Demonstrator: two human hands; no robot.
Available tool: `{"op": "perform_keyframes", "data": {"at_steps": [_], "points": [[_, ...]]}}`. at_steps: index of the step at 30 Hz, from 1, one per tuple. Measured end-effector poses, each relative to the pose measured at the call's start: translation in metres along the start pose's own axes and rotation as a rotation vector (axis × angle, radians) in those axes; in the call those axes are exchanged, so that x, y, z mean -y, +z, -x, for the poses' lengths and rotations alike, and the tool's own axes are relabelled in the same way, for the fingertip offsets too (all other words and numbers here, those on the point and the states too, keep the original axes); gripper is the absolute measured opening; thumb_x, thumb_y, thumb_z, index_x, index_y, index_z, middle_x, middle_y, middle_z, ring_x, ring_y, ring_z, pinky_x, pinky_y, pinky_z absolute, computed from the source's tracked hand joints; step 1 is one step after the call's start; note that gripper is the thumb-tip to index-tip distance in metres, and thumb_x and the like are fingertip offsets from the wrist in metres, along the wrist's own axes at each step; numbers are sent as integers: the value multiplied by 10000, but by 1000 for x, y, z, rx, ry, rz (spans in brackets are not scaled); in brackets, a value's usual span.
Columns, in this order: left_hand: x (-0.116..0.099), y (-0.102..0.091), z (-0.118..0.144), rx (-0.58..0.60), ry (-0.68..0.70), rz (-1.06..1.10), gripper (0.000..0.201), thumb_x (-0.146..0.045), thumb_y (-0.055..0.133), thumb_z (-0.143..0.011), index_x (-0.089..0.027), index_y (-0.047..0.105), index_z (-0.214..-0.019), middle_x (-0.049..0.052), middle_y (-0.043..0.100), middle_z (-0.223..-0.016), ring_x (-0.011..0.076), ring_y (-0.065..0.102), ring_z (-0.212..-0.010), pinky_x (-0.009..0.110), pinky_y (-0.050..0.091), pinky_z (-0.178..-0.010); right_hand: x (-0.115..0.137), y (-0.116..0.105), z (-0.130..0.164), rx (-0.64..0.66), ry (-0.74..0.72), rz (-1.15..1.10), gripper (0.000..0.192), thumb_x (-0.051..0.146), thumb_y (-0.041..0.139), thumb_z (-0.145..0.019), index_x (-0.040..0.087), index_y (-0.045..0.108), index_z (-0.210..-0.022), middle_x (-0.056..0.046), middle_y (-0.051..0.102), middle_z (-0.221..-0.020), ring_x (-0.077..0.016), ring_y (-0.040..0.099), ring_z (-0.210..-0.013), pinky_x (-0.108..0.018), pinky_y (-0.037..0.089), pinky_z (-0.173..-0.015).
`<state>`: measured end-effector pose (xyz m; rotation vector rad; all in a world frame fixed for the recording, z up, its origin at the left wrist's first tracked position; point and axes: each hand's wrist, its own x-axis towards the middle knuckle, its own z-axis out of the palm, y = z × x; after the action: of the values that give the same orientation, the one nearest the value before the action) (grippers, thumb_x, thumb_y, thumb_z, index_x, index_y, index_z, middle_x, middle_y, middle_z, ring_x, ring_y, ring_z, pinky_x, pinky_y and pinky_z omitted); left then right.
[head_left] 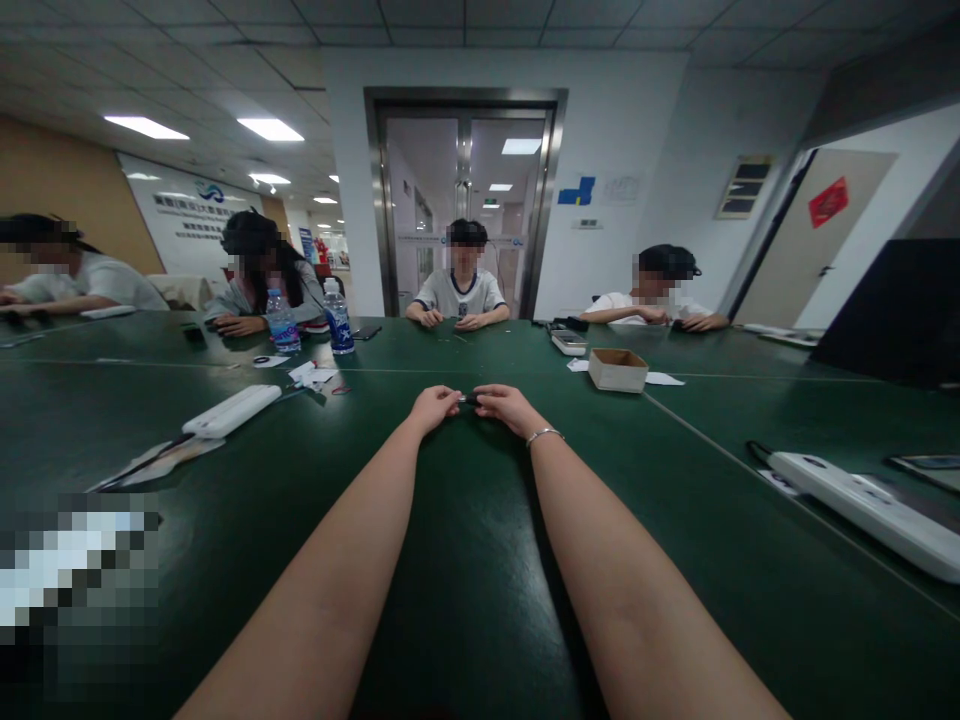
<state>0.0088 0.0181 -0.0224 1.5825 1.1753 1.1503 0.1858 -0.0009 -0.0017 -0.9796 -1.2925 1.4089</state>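
Both my arms reach forward over the green table [465, 540]. Between my fingertips is a small dark object [469, 399] with a paler, shiny part toward the left; its kind is too small to make out. My left hand [435, 410] pinches its left end. The right end is gripped by the fingers of my right hand [510, 408], and a silvery bracelet [545, 436] circles that wrist. Fingers cover much of the object, which is held just over or on the tabletop; I cannot tell which.
Two bottles [340, 318] and paper scraps [311, 375] stand or lie ahead left. A white elongated device [232, 411] is at left, another white device [862, 505] at right. An open box [617, 371] sits ahead right. Several people sit around the table, one person [461, 295] straight across.
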Motion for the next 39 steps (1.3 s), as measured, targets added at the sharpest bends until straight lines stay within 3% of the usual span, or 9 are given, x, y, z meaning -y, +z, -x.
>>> {"op": "perform_keyframes", "data": {"at_steps": [9,18,39], "points": [[-2,-6,5,4,47,-42,351,-462,579,-692,-117,610,-746,7,556,-574,89,487,-504,216,380,-514,2,0,3,43,25,-25,208,-16,587,-753,75,608,-939,-73,645,-804,-114,644,-644,-196,557,-657],[-14,-4,13,-19,-3,-52,341,-462,581,-690,-124,580,-649,-4,532,-532,79,458,-467,217,370,-500,1,-4,3,103,24,-32,253,-21,607,-730,96,601,-954,-60,648,-803,-118,649,-681,-202,548,-694],[-12,-6,12,-52,-65,-191,451,-549,479,-731,-125,584,-620,21,546,-510,104,497,-433,225,380,-430,8,0,9,142,30,-4,286,-42,595,-718,97,592,-968,-54,641,-783,-120,648,-696,-180,545,-651]]}}
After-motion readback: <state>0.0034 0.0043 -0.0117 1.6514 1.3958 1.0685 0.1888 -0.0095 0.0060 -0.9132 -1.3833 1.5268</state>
